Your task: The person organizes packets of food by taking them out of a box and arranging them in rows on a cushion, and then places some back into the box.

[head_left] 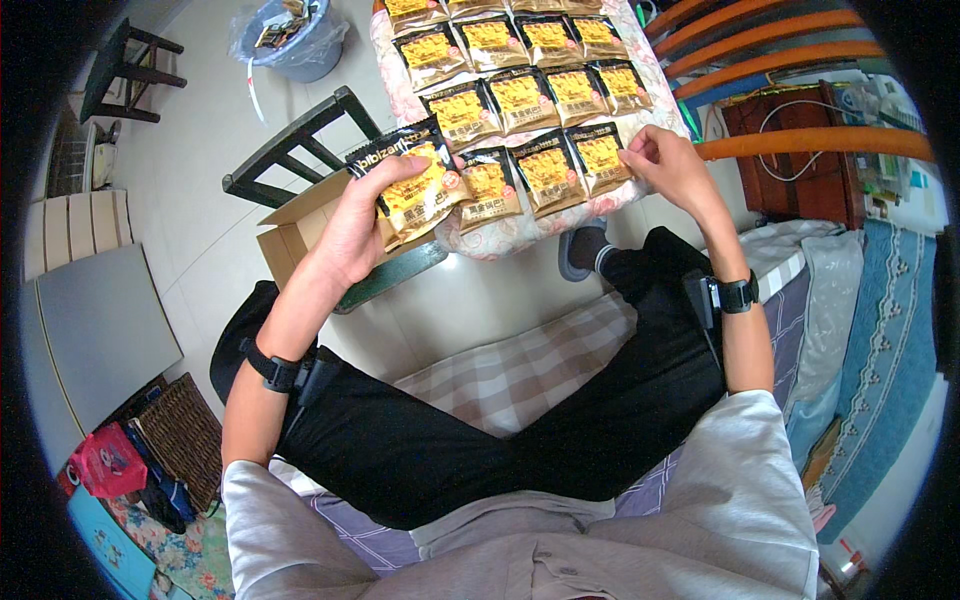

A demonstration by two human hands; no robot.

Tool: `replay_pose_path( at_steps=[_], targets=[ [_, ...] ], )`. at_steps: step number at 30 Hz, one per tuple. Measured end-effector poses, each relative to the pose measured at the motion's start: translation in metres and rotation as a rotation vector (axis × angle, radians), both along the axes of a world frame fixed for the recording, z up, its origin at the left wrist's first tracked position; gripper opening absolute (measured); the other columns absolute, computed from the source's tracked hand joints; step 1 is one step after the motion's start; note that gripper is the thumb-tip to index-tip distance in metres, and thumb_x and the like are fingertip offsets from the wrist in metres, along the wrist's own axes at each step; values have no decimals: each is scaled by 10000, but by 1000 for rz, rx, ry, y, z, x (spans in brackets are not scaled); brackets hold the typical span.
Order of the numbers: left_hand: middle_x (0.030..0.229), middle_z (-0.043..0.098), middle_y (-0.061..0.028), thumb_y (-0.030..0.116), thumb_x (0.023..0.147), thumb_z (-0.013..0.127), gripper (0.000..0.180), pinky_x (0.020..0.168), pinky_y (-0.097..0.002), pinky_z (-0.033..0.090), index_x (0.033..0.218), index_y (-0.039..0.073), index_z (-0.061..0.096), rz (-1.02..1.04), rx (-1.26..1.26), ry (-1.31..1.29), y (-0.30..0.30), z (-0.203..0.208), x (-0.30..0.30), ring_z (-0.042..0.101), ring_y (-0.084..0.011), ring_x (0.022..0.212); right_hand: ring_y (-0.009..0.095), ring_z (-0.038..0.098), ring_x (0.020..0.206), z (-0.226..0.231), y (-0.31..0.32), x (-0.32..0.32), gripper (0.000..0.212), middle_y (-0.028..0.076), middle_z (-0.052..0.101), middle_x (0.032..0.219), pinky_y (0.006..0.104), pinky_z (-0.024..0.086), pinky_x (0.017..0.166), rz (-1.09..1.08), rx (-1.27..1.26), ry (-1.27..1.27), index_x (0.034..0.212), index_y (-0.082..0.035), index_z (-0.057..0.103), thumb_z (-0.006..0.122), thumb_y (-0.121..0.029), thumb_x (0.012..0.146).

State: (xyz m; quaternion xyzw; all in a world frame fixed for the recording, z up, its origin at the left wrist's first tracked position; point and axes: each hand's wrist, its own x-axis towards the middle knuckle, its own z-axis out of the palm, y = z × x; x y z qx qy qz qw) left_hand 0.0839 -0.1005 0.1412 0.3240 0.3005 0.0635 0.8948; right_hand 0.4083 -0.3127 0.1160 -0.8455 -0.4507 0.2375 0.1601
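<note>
In my left hand (pixel 365 215) is a black-and-gold snack packet (pixel 418 190), tilted, with the thumb across its front. It is raised over the near left corner of a small table with a floral cloth (pixel 520 238). My right hand (pixel 665 165) is closed in a pinch at the right edge of another snack packet (pixel 600 160), the last one on the right of the nearest row. Beside that one lie two matching packets, a middle packet (pixel 548 175) and a left packet (pixel 490 185). Several more fill the rows behind.
An open cardboard box (pixel 300 225) sits on a dark green wooden chair (pixel 300 150), left of the table. A blue bin with a plastic liner (pixel 300 45) stands farther back. Orange wooden slats (pixel 800 145) border the right side. My legs flank the near side.
</note>
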Motion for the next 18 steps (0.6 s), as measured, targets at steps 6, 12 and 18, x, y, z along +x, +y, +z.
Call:
replay_pose_path(
  at_steps=[6,12,18],
  targets=[
    [1169,691,-142,163,941,636,364,958,-327,556,1238,-41,589,53,-74,38,-5,-6,3,695,-207,1036,220,653,666,13,24,-19,309,109,674,739,347,508,639,-62,246,-54,900,-2,651,685,-309,923],
    [1134,698,-135,155,932,684,343,885,-317,591,1203,-40,606,19,22,49,-13,-7,8,708,-192,989,115,577,638,21,64,-98,362,44,631,700,298,473,582,47,376,318,900,2,666,647,-352,976],
    [1189,673,-116,208,947,694,407,908,-332,582,1267,-12,573,24,44,48,-17,-10,15,690,-182,1025,21,385,552,2,85,-136,436,-64,431,598,222,313,491,184,366,801,705,-63,525,691,-384,950]
  ],
)
